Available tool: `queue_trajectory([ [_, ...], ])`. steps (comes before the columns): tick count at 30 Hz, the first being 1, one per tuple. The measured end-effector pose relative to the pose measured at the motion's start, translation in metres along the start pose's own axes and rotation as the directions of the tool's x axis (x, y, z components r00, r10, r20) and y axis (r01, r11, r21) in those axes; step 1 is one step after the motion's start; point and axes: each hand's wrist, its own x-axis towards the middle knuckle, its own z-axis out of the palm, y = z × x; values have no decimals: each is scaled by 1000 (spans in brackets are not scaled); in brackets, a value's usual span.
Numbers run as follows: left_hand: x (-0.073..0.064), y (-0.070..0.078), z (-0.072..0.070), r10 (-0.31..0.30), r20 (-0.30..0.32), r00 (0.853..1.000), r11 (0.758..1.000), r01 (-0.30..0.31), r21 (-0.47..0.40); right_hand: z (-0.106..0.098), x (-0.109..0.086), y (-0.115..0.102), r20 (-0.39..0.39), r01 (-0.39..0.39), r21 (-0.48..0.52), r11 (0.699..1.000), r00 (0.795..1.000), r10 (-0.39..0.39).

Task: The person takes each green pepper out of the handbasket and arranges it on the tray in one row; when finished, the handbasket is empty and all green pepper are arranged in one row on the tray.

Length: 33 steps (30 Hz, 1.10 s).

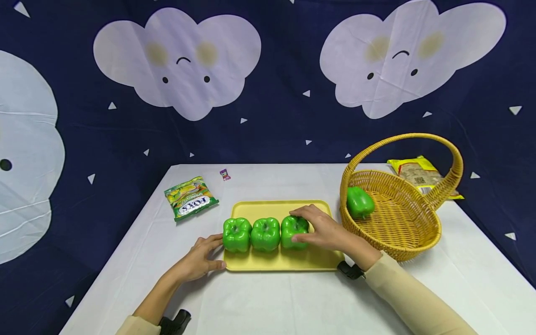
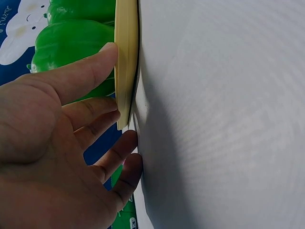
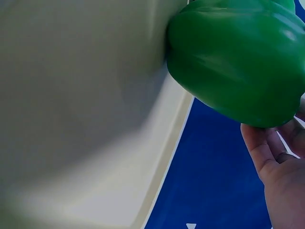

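Three green bell peppers stand stem up in a row on a yellow tray [image 1: 272, 265]: a left one [image 1: 237, 235], a middle one [image 1: 265, 234] and a right one [image 1: 291, 232]. My right hand [image 1: 324, 228] grips the right pepper, thumb at its near side and fingers behind; in the right wrist view this pepper [image 3: 233, 62] fills the upper right. At the tray's left end, my left hand [image 1: 197, 258] rests with spread fingers. Its thumb and nearer fingertips touch the tray rim [image 2: 125, 62] in the left wrist view.
To the right stands a wicker basket [image 1: 402, 249] with a tall handle and another green bell pepper [image 1: 359, 203] inside. A yellow-and-clear packet [image 1: 418, 172] lies behind it. At the left are a green FOX'S bag [image 1: 191, 198] and a small purple wrapped sweet [image 1: 225, 175].
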Motion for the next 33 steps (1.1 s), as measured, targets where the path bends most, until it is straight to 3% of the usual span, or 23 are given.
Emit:
queue_trajectory([
  [8,0,0,0,-3,0,1000,1000,3,8,2,0,2,42,-41,23,999,998,40],
  [18,0,0,0,7,-1,1000,1000,-7,1,1,-2,2,67,-27,9,1000,997,27],
  [33,0,-1,1,15,-7,1000,1000,-15,5,1,-3,2,56,-33,39,999,998,30],
])
